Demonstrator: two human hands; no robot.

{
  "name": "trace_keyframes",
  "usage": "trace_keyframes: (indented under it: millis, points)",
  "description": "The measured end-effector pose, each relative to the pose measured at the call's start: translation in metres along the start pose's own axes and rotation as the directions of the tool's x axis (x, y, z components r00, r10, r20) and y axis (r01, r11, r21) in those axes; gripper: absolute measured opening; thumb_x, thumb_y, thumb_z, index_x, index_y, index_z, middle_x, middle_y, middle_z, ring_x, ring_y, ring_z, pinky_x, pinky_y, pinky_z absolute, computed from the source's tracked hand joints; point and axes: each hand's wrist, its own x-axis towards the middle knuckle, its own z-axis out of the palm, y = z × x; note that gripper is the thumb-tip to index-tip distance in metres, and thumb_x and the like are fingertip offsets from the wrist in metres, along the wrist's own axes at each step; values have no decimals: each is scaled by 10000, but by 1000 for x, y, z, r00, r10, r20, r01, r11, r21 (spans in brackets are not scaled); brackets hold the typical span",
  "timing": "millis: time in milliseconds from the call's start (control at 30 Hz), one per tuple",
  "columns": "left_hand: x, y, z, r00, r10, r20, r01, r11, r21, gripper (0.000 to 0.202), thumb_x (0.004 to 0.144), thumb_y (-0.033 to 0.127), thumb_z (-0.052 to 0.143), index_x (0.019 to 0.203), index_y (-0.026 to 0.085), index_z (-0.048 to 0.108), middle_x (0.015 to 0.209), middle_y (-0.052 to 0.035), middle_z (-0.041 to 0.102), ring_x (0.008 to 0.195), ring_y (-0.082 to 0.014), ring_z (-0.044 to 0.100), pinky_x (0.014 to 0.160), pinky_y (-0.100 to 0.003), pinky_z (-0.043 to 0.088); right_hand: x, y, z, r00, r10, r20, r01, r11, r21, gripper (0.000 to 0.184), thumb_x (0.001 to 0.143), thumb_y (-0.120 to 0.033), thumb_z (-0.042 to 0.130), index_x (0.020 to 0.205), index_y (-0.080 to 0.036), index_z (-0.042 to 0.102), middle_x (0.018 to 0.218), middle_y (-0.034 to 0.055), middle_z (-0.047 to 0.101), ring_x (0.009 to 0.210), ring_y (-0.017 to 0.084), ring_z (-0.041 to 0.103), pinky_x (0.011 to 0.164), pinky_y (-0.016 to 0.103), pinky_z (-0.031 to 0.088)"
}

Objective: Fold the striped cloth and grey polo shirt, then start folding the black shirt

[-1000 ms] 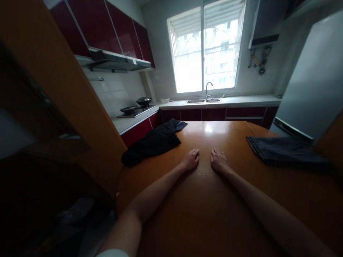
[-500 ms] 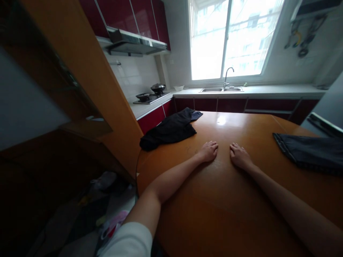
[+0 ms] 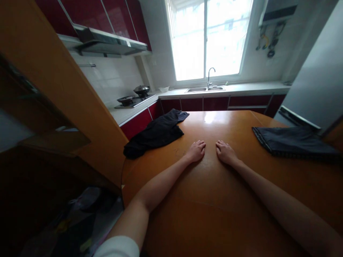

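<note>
My left hand (image 3: 196,151) and right hand (image 3: 225,152) lie flat and empty on the desk (image 3: 214,200). A black garment (image 3: 155,137) sits to my left, folded dark cloth (image 3: 293,142) to my right.

Home kitchen: glossy dark-red wall cabinets (image 3: 107,14), steel range hood (image 3: 107,41), gas hob with black wok (image 3: 142,90), steel sink with curved tap (image 3: 207,87) under bright window (image 3: 207,39), grey fridge (image 3: 313,85).

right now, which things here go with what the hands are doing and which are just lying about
With the hands: left hand and right hand, both flat on the wooden table, holding nothing; crumpled black garment, nearest the left hand; folded dark garment, nearest the right hand.
Just lying about: wok on the stove; sink tap; fridge; bags on the floor.
</note>
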Motion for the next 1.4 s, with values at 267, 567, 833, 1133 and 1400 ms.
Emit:
trace_keyframes:
  millis: [267, 567, 833, 1133, 1400]
  points:
    - [3, 0, -3, 1000, -1, 7, 1, 1000, -1, 439, 1000, 285, 408, 1386, 172, 584, 1526, -92, 494, 1441, -261, 406, 1209, -449, 306, -1, -4, -7, 999, 35, 9, -36, 999, 26, 432, 993, -244, 439, 1382, -142, 596, 1557, 146, 440, 1461, 245, 369, 1207, 412, 254]
    - [3, 0, -2, 1000, -3, -6, 3, 1000, -13, 433, 1001, 285, 405, 1378, 184, 593, 1518, -91, 503, 1433, -256, 413, 1208, -456, 307, -3, -5, -10, 1000, 17, 12, -17, 1000, 13, 426, 997, -245, 433, 1374, -129, 594, 1553, 154, 444, 1458, 260, 374, 1204, 425, 265]
    - [6, -5, -4, 996, -87, -24, 88, 996, 25, 387, 971, 263, 469, 1319, 195, 624, 1496, -88, 524, 1416, -217, 432, 1213, -380, 301, -5, -1, -8, 1000, -16, 18, 16, 1000, 1, 427, 996, -248, 429, 1368, -127, 599, 1549, 167, 444, 1459, 270, 370, 1199, 446, 279]
    - [-5, -95, -37, 778, -591, -212, 615, 786, 65, 346, 955, 340, 511, 1250, 244, 665, 1594, -128, 371, 1506, -402, 224, 1184, -666, 155, -3, 5, 0, 999, -41, 10, 41, 999, -17, 445, 984, -253, 432, 1362, -99, 608, 1543, 178, 448, 1444, 302, 394, 1193, 457, 300]
    - [-11, -119, -51, 707, -650, -280, 668, 743, -39, 292, 923, 206, 541, 1180, 149, 669, 1226, -180, 680, 1222, -282, 609, 1066, -393, 452, 1, 15, 14, 997, -75, -24, 74, 996, -57, 448, 984, -275, 414, 1359, -133, 614, 1530, 159, 473, 1432, 299, 414, 1173, 481, 335]
